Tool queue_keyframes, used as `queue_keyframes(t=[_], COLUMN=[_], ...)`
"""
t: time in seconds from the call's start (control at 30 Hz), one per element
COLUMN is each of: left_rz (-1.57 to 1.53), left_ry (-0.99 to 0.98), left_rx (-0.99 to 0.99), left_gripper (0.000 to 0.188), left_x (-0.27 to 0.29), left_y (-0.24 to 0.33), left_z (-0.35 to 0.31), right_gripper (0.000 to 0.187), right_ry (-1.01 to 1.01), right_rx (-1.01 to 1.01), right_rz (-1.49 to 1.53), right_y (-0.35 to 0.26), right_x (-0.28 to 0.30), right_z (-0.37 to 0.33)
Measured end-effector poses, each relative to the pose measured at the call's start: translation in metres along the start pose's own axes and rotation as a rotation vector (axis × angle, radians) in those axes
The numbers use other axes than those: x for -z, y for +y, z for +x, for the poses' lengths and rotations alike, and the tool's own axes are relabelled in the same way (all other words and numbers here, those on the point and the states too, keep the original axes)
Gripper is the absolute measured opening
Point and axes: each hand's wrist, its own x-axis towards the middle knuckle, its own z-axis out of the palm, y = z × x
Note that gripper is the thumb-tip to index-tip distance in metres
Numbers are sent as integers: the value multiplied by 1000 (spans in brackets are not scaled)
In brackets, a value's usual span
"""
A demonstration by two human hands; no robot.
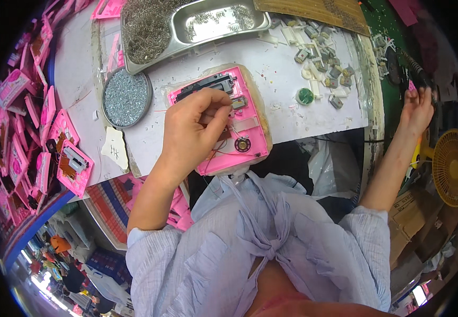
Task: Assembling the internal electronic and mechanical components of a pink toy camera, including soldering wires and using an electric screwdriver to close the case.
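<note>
One pink casing [249,113], open-faced, lying on a padded rest at the near edge of the table [287,119]. Fitted inside: one black module [208,84] along its far edge, one small motor [238,103], one round speaker [242,144] at its near end, thin wires between.

Handling, as judged: light, stiff plastic shell, smooth and probably slippery; walls likely to crack if bent. Wires appear the most fragile part. Best hold: outer side walls, clear of wires and speaker.

One left hand [194,124], over the casing, thumb and fingertips drawn together beside the motor; whether anything is pinched, cannot tell.

One right hand [417,112], well right of the casing, fingers slightly curled near a black coiled cord [412,64]; grip or contact, cannot tell.

Also: one round dish of screws [127,98], left of the casing; many loose motors [332,79], right of it.
</note>
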Motion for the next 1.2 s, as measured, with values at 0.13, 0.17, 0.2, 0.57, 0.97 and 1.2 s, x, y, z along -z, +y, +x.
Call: queue_keyframes(t=[0.13, 0.17, 0.2, 0.57, 0.97, 1.2], left_rz=[-19, -11, -6, 162, 566, 591], left_ry=[54, 37, 19, 102, 268, 256], left_rx=[-16, -1, 15, -80, -292, -293], left_gripper=[13, 12, 12, 8, 15, 15], left_x=[-4, -1, 0, -11, -35, -34], left_y=[5, 6, 6, 8, -10, -11], left_z=[-1, -2, -3, -6, 1, 2], right_gripper=[28, 27, 27, 67, 28, 27], right_ry=[93, 109, 175, -548, -1039, -1082], right_rx=[30, 28, 63, -319, -49, -25], right_rz=[-85, -98, -104, 251, -188, -171], right_y=[-15, -18, -23, -21, 16, 18], right_x=[-2, 2, 6, -31, -96, -98], right_z=[17, 14, 6, -137, -242, -242])
